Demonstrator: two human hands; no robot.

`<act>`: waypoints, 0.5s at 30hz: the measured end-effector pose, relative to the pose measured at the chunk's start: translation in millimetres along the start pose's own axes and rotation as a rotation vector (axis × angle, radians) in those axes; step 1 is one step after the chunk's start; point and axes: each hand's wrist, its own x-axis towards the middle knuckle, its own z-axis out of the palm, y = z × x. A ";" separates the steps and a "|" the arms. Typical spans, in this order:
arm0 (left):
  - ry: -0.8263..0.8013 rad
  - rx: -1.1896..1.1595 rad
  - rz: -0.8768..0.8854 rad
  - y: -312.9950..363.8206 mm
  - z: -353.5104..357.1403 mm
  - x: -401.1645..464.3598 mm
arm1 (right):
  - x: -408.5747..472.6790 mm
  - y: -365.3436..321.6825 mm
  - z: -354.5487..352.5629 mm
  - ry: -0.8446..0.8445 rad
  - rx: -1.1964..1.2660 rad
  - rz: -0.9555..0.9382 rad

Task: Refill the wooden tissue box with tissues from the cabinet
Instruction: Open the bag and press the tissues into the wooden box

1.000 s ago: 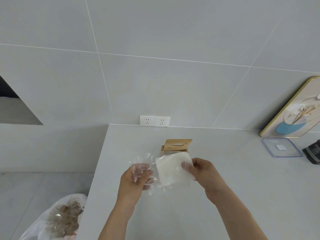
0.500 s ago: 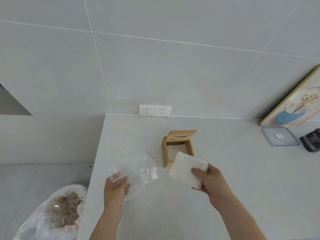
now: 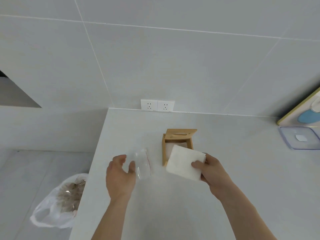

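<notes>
The wooden tissue box (image 3: 176, 142) stands on the grey counter with its slotted lid tipped up at the back, the inside open. My right hand (image 3: 210, 168) grips a white stack of tissues (image 3: 184, 161), held tilted just in front of and partly over the box's opening. My left hand (image 3: 120, 172) holds the empty clear plastic wrapper (image 3: 142, 162) between thumb and fingers, left of the box and low over the counter.
A bin lined with a white bag (image 3: 58, 201) sits on the floor left of the counter's edge. A double wall socket (image 3: 157, 105) is behind the box. A clear tray (image 3: 299, 137) and a framed picture (image 3: 304, 111) are at the far right.
The tissue stack came out of the wrapper. My right hand carried it right, toward the box, while my left hand drew the empty wrapper away to the left.
</notes>
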 end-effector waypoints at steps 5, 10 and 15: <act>-0.420 -0.347 -0.135 72.5 33.2 -14.2 | 21.3 -14.0 -12.1 -0.136 0.039 -0.008; -0.611 -0.419 -0.331 102.5 57.0 -10.7 | 44.0 -21.6 -17.7 -0.252 0.032 -0.011; -0.494 -0.508 -0.347 98.2 71.2 -3.4 | 61.7 -19.5 -17.1 -0.195 0.052 0.008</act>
